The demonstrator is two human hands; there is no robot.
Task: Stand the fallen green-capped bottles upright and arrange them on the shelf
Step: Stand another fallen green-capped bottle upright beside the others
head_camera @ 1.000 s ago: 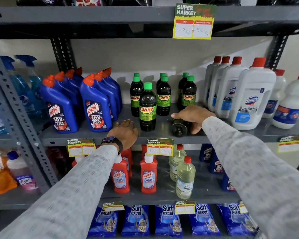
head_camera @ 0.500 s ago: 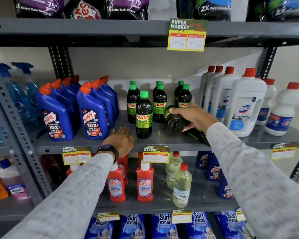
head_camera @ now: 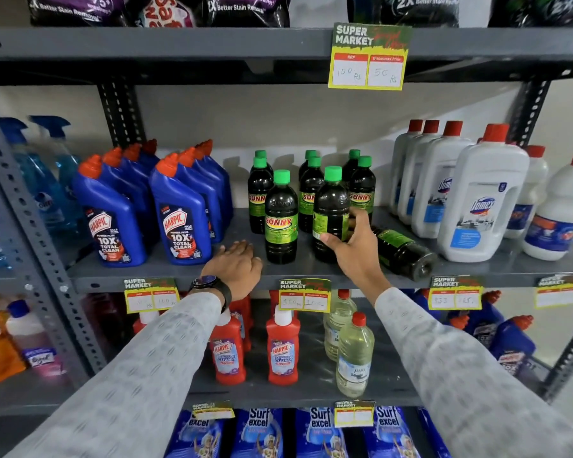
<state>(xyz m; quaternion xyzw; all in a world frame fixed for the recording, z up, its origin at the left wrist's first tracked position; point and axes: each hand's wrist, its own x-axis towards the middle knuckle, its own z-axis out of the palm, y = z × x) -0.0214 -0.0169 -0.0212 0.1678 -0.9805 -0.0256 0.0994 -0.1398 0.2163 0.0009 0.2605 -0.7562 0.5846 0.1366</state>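
A person faces a grey metal shelf (head_camera: 179, 276) stocked with cleaning products. In the middle of it stand dark bottles with green caps and green labels. Six stand in three short rows toward the back edge, and two more stand nearer the front edge, side by side.

The person's right hand (head_camera: 356, 249) is wrapped around the lower body of the right-hand front bottle (head_camera: 330, 213), which is upright with its base on the shelf. The thumb lies across the front and the fingers curl behind. The left hand (head_camera: 237, 264) holds nothing. It rests palm down, fingers loosely spread, on the front edge of the shelf, just left of the other front bottle (head_camera: 281, 216).

One green-capped bottle (head_camera: 404, 252) lies on its side just right of the right hand, base toward the front edge, neck hidden behind the hand. White jugs with red caps (head_camera: 480, 193) stand beside it.

The work looks mostly done: one fallen bottle remains to be stood up and lined in.
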